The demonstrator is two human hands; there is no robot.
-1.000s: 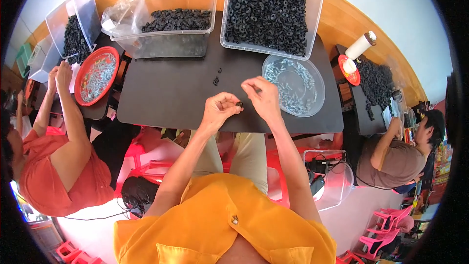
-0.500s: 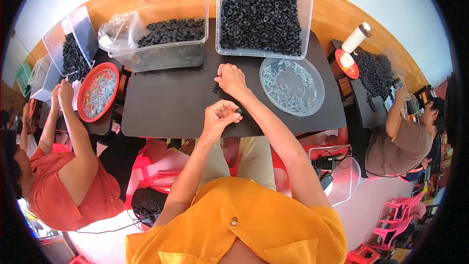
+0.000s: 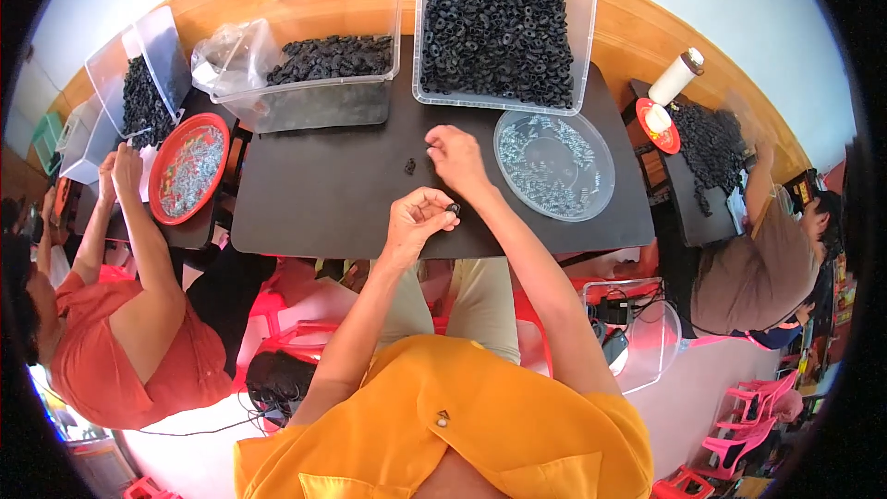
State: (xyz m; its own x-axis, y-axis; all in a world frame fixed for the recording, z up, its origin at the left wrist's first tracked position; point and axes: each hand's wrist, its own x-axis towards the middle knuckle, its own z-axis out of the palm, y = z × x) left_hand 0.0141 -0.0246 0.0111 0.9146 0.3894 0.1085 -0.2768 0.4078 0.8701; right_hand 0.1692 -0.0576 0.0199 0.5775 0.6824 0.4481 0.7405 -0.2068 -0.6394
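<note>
Meanwhile left hand (image 3: 418, 220) pinches black ring (image 3: 453, 209) near table edge (image 3: 370, 253).

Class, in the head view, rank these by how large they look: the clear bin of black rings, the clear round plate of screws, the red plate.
1. Clear bin of black rings
2. Clear round plate
3. Red plate, though fisheye bending near the rim may shrink it.

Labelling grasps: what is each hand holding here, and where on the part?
Left hand pinches a small black part at its fingertips; which side cannot be told. Right hand rests fingers on the black table; any hold cannot be told.
</note>
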